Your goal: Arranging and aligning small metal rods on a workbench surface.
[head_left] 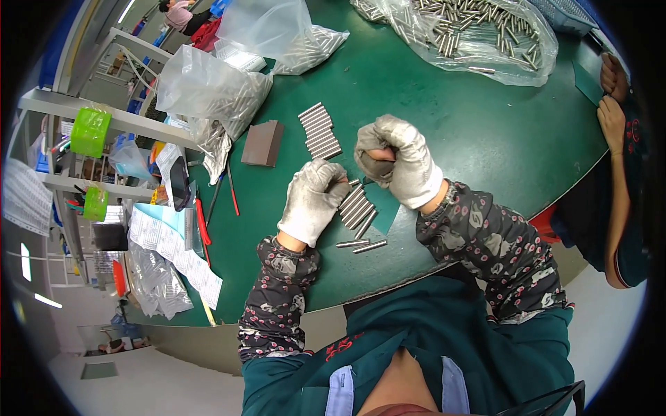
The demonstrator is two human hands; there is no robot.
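My left hand (314, 197), in a white work glove with bare fingertips, is closed at the left end of a row of short metal pins (357, 208). My right hand (401, 161), gloved the same way, is curled shut just above and right of that row. What either hand grips is hidden by the fingers. A second row of metal pins (320, 132) lies side by side beyond my left hand. Two loose pins (369, 246) rest nearer to me. Partly under the near row is a teal sheet (386, 219). A brown block (262, 143) sits to the left.
Clear bags of metal pins (239, 97) stand at the far left; a large open bag (479, 66) of them lies at the far right. Red-handled pliers (202, 222), papers (173, 253) and a shelf rack line the left side. A co-worker's hands (612, 104) are at the right edge.
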